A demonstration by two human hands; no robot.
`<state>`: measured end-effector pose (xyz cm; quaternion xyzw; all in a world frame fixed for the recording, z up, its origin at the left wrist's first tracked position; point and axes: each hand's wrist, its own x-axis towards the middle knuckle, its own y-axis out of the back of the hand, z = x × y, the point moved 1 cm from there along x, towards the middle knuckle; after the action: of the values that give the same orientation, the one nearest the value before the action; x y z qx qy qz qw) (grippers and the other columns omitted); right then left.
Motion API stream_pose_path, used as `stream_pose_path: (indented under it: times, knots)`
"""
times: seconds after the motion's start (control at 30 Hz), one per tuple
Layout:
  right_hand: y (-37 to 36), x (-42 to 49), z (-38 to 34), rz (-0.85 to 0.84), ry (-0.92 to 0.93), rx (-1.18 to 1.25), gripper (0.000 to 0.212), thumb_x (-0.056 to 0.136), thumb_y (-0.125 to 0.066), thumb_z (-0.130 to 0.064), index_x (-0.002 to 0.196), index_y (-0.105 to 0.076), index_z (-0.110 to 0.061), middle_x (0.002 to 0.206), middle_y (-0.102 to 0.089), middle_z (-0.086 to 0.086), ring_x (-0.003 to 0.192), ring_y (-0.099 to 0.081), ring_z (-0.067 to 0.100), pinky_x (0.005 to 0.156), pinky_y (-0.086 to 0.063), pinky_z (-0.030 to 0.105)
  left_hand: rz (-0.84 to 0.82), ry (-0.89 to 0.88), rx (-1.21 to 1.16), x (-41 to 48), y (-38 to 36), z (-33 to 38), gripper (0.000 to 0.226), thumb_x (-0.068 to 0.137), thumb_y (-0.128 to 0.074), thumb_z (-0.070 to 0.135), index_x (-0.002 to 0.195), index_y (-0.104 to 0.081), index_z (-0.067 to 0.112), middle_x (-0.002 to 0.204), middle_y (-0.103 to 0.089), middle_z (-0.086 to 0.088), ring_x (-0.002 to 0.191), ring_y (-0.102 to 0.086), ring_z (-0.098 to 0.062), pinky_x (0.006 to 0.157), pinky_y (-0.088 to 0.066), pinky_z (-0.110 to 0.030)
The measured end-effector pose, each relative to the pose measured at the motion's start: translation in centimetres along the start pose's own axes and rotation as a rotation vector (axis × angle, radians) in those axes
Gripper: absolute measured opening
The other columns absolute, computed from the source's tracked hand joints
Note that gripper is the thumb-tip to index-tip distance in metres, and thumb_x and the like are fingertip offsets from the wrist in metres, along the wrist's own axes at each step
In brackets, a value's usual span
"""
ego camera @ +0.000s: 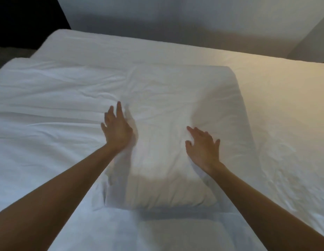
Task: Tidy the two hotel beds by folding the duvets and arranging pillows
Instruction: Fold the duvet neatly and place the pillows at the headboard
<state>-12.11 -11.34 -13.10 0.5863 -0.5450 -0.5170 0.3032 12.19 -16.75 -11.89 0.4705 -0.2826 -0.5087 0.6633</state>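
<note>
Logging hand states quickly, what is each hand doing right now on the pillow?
Left hand: open, straight fingers against the pillow.
Right hand: open, fingers spread on the pillow.

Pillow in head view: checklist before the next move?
1. Left hand open against the left side of the pillow: ok.
2. Right hand open, flat on pillow top: ok.
3. Pillow lying flat, not propped: ok.
4. Pillow cover smooth: not ok, creases between the hands.
5. Duvet left of pillow neatly folded: cannot tell; its surface is wrinkled.
</note>
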Motion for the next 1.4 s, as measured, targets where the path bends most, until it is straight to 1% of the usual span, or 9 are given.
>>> stream_pose_path:
  times: [0.1, 0.17, 0.43, 0.57, 0.77, 1.0, 1.17, 1.3, 1.4]
  knots:
    - [0.5, 0.4, -0.4, 0.161, 0.128, 0.288, 0.053, 0.099, -0.037, -0.007, 0.151, -0.030, -0.016, 0.156, -0.032, 0.000, 0.144, -0.028, 0.015, 0.115, -0.016, 0.024, 0.030, -0.405, 0.086, -3.8, -1.9, 5.4, 0.064, 0.096, -0.032, 0.008, 0.154, -0.012, 0.026, 0.162, -0.005, -0.002, 0.149, 0.001, -0.028, 0.117, 0.000, -0.053]
    - [-0.8, 0.5, 0.4, 0.156, 0.191, 0.166, 0.055, 0.100, -0.034, -0.004, 0.153, -0.023, -0.014, 0.159, -0.023, 0.002, 0.148, -0.017, 0.018, 0.118, -0.006, 0.028, -0.057, -0.552, 0.169, -6.4, -4.6, 8.5, 0.060, 0.097, -0.027, 0.019, 0.154, -0.012, 0.028, 0.163, -0.003, -0.001, 0.148, 0.006, -0.031, 0.115, 0.006, -0.057]
    - [-2.7, -0.2, 13.7, 0.193, -0.076, -0.160, 0.053, 0.099, -0.013, -0.058, 0.149, 0.001, -0.050, 0.162, 0.007, -0.011, 0.149, 0.007, 0.022, 0.119, 0.006, 0.049, 0.017, -0.543, 0.381, -3.7, -9.3, -0.6, 0.058, 0.095, -0.020, 0.057, 0.151, -0.019, 0.042, 0.161, -0.009, -0.016, 0.145, -0.007, -0.045, 0.116, -0.002, -0.057]
    - [-1.6, -1.4, 15.7, 0.129, -0.212, -0.076, 0.056, 0.100, -0.018, -0.052, 0.152, 0.003, -0.043, 0.162, 0.009, -0.006, 0.149, 0.005, 0.027, 0.119, -0.004, 0.052, -0.033, -0.111, 0.165, -3.5, -7.0, -1.7, 0.059, 0.100, -0.027, 0.049, 0.154, -0.015, 0.030, 0.159, 0.002, -0.023, 0.144, 0.002, -0.048, 0.116, 0.000, -0.055]
    - [-2.8, -4.3, 7.5, 0.299, 0.037, 0.022, 0.054, 0.099, -0.019, -0.038, 0.149, -0.034, -0.028, 0.158, -0.027, 0.007, 0.146, -0.022, 0.031, 0.116, -0.011, 0.055, 0.091, -0.468, 0.163, -10.9, -8.0, 5.0, 0.057, 0.097, -0.023, 0.046, 0.150, -0.033, 0.026, 0.156, -0.027, -0.016, 0.143, -0.023, -0.041, 0.111, -0.004, -0.065]
    - [-5.8, -8.2, 13.5, 0.161, 0.014, -0.172, 0.060, 0.093, -0.032, -0.057, 0.150, -0.028, -0.039, 0.159, -0.022, -0.006, 0.148, -0.018, 0.024, 0.112, -0.005, 0.064, -0.031, -0.429, 0.339, -13.9, -10.4, -2.3, 0.061, 0.093, -0.021, 0.061, 0.151, -0.011, 0.043, 0.162, -0.003, -0.009, 0.145, 0.002, -0.045, 0.111, 0.002, -0.068]
    - [-3.6, -10.7, 18.0, -0.069, -0.203, -0.134, 0.063, 0.099, -0.024, -0.054, 0.151, 0.010, -0.040, 0.161, 0.018, -0.004, 0.149, 0.003, 0.031, 0.114, -0.023, 0.056, -0.112, -0.360, 0.345, -15.3, -8.0, -4.7, 0.066, 0.095, -0.022, 0.055, 0.154, -0.014, 0.027, 0.160, -0.002, -0.022, 0.146, -0.005, -0.043, 0.116, -0.008, -0.056]
    - [0.5, -12.7, 14.6, -0.217, -0.273, -0.131, 0.057, 0.104, -0.022, -0.038, 0.155, 0.002, -0.028, 0.163, 0.002, 0.007, 0.148, -0.006, 0.032, 0.114, -0.022, 0.050, -0.355, -0.374, 0.466, -15.1, -4.0, -3.5, 0.062, 0.099, -0.032, 0.044, 0.153, -0.014, 0.018, 0.159, -0.007, -0.016, 0.143, -0.019, -0.036, 0.114, -0.025, -0.046]
    - [3.6, -15.3, 11.4, -0.085, -0.124, -0.188, 0.057, 0.104, -0.027, -0.035, 0.156, -0.003, -0.024, 0.163, -0.004, 0.004, 0.149, -0.007, 0.028, 0.119, -0.015, 0.047, -0.360, -0.462, 0.519, -16.6, 0.4, -2.1, 0.062, 0.101, -0.030, 0.044, 0.154, -0.010, 0.021, 0.162, -0.002, -0.007, 0.147, -0.012, -0.030, 0.117, -0.015, -0.044]
